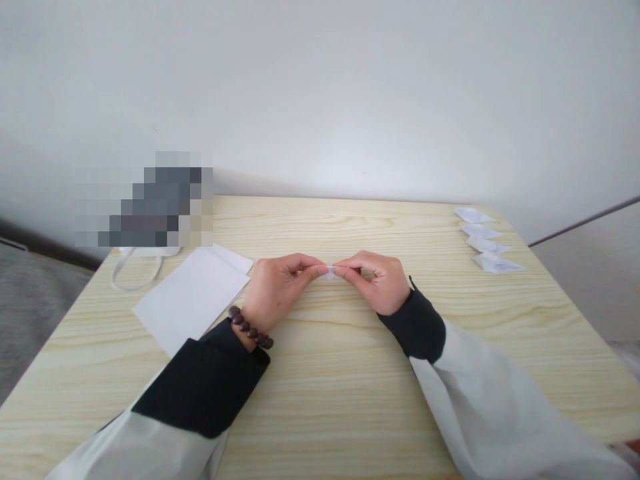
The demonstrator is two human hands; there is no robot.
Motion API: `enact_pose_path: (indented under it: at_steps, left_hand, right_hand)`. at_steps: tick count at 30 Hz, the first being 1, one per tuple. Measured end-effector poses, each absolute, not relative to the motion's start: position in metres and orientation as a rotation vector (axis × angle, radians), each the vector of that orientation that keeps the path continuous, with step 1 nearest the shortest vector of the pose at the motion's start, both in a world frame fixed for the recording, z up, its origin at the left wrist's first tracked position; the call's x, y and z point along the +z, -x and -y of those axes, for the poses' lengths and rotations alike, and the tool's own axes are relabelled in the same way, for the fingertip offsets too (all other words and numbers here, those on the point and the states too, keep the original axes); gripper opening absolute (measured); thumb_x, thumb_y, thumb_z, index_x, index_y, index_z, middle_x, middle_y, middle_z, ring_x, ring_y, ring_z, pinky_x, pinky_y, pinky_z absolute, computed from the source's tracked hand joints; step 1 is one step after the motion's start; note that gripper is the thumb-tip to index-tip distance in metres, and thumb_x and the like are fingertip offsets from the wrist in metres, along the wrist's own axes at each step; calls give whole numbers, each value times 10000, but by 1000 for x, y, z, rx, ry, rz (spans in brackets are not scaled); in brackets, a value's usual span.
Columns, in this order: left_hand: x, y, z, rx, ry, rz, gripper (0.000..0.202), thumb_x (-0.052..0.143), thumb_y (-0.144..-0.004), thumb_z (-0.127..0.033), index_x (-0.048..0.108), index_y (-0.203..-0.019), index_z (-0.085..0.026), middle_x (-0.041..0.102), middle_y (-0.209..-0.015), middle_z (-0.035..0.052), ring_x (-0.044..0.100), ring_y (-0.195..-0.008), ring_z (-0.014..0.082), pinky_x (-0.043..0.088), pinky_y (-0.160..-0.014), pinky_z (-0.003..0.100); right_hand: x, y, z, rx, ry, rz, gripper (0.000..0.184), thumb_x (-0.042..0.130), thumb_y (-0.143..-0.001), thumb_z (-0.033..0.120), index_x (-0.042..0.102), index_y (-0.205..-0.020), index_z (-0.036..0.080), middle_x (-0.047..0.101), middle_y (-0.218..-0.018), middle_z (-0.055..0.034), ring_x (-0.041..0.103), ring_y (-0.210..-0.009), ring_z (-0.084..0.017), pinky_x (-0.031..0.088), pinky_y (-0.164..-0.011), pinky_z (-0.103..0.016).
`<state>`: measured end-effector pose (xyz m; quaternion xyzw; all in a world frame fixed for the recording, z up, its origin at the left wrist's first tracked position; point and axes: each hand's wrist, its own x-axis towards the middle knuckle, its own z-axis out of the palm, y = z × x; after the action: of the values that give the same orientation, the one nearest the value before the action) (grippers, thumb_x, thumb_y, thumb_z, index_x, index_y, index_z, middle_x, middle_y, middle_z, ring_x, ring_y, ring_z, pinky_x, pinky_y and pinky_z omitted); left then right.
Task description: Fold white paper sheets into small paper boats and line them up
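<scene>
My left hand [278, 288] and my right hand [378, 280] meet at the middle of a light wooden table [340, 393]. Both pinch a small piece of white paper [329, 272] between thumb and fingers, just above the tabletop. Most of the paper is hidden by my fingertips. A dark bead bracelet [250, 328] sits on my left wrist. Both sleeves are black at the cuff and pale grey further up.
Sheets of white paper [193, 297] lie left of my left hand. Several small folded white paper pieces [487, 245] are lined up at the far right edge. A white cord loop [134, 268] lies at the far left below a blurred patch. A plain wall stands behind.
</scene>
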<state>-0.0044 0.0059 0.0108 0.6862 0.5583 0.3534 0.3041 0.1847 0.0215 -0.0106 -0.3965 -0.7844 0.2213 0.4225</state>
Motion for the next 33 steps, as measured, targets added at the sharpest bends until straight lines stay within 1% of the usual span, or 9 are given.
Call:
enact_pose_path:
  at_steps: [3, 7, 10, 14, 18, 23, 27, 30, 33]
  left_hand:
    - [9, 6, -7, 929, -1782, -1449, 291, 653, -744, -462, 703, -804, -182, 713, -725, -5, 584, -608, 120, 430, -572, 217]
    - [7, 7, -6, 831, -1800, -1355, 320, 674, -727, -430, 698, -926, -179, 696, -710, -3, 576, -599, 122, 423, -567, 220]
    - [10, 5, -3, 795, -1787, -1341, 257, 629, -772, -409, 724, -874, -192, 714, -708, -3, 598, -608, 130, 431, -574, 221]
    - [13, 6, -2, 782, -1738, -1349, 220, 634, -770, -388, 738, -798, -196, 741, -768, 2, 644, -680, 150, 461, -616, 220]
    - [12, 9, -4, 771, -1642, -1223, 243, 603, -802, -399, 742, -832, -202, 738, -718, 6, 661, -682, 150, 497, -641, 218]
    - [11, 11, -4, 803, -1609, -1103, 293, 539, -851, -398, 737, -824, -184, 750, -782, 28, 670, -696, 146, 526, -652, 217]
    - [10, 10, -5, 789, -1577, -1146, 274, 568, -830, -410, 736, -827, -193, 747, -755, 18, 676, -692, 152, 539, -657, 225]
    - [8, 9, -6, 784, -1552, -1170, 232, 641, -771, -401, 731, -843, -200, 748, -802, 19, 681, -727, 168, 540, -666, 238]
    - [7, 9, -5, 786, -1578, -1206, 258, 678, -733, -405, 725, -873, -194, 747, -838, 28, 680, -748, 188, 536, -667, 257]
  right_hand:
    - [-10, -184, -21, 583, 1014, 1937, 83, 653, -809, 229, 723, -779, 194, 730, -740, -19, 636, -612, -113, 488, -574, -221]
    - [-9, -185, -18, 617, 970, 1960, 77, 649, -813, 234, 715, -795, 199, 735, -758, -14, 649, -633, -111, 491, -576, -209]
    - [-8, -184, -16, 558, 924, 2028, 75, 639, -818, 224, 699, -785, 192, 719, -714, -9, 623, -592, -97, 483, -573, -205]
    - [-7, -185, -15, 502, 891, 2064, 105, 617, -839, 224, 678, -765, 180, 711, -712, -16, 626, -607, -98, 479, -582, -205]
    - [-7, -186, -16, 542, 873, 2048, 91, 609, -844, 209, 681, -794, 184, 720, -732, -20, 654, -659, -117, 488, -605, -217]
    - [-7, -187, -17, 593, 881, 2026, 117, 579, -864, 221, 682, -810, 203, 727, -758, -14, 663, -685, -121, 506, -633, -231]
    - [-7, -187, -17, 585, 864, 2049, 152, 535, -882, 198, 680, -835, 196, 728, -788, -21, 660, -709, -116, 511, -653, -229]
    - [-7, -187, -16, 590, 886, 2029, 129, 564, -866, 207, 685, -824, 189, 727, -771, -26, 655, -683, -117, 504, -623, -227]
    - [-8, -186, -15, 600, 887, 2020, 96, 609, -839, 222, 693, -812, 186, 723, -747, -26, 646, -648, -116, 496, -602, -228]
